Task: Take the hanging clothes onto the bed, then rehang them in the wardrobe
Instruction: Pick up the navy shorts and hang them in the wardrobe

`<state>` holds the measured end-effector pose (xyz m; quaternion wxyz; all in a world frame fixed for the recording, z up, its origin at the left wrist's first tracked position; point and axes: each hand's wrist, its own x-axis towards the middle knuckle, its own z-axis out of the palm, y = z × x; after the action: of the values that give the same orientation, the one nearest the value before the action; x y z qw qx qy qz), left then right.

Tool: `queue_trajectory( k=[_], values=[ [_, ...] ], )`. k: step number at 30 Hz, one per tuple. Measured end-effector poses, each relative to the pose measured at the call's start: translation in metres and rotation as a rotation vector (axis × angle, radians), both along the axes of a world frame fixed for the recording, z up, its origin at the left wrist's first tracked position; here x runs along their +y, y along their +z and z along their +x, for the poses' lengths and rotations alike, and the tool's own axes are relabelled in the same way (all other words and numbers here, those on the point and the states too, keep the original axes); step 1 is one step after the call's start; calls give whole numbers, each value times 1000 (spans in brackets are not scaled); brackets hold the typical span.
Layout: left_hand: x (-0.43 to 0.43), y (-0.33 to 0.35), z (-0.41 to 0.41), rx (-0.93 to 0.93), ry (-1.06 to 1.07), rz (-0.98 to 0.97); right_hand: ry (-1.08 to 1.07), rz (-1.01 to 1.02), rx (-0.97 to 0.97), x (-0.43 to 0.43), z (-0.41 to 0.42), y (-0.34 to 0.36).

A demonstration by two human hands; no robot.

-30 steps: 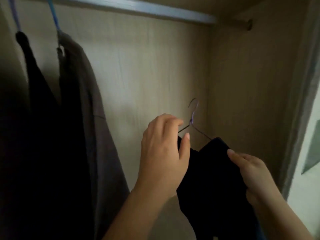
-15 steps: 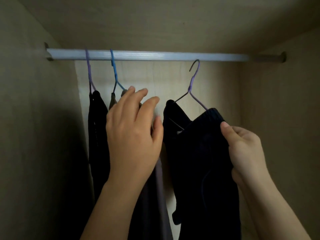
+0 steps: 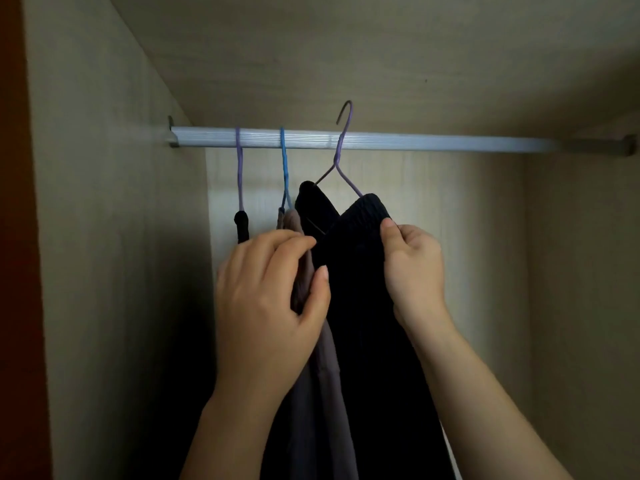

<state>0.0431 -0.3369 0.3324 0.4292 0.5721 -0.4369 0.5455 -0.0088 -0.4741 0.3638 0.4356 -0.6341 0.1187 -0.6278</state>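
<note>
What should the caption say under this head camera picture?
Right hand pinching a dark garment on a purple hanger poking above the wardrobe rail, left hand alongside.

We log three garments. The dark garment (image 3: 363, 289), ribbed at the waistband, sits on a purple wire hanger (image 3: 341, 161). Its hook stands above the rail (image 3: 450, 144), not on it. The right hand (image 3: 412, 268) pinches the waistband. The grey-brown garment (image 3: 311, 393) hangs on a blue hanger (image 3: 284, 168), and the black garment (image 3: 241, 226) on a second purple hanger (image 3: 239, 168). Both are hooked over the rail.
</note>
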Motion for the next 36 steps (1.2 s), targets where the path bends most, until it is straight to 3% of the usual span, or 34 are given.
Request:
queue_trajectory(
  k=[14,29,36],
  values=[
    [0,-10,10,47,-132,-26,-428,-177,293,-11,19,11],
    [0,-26,-20,27,2,49,-416,-245,438,-13,-18,-46],
    [-3,-73,-62,22,-163,160,-376,-148,521,0,-73,-131]
  ],
)
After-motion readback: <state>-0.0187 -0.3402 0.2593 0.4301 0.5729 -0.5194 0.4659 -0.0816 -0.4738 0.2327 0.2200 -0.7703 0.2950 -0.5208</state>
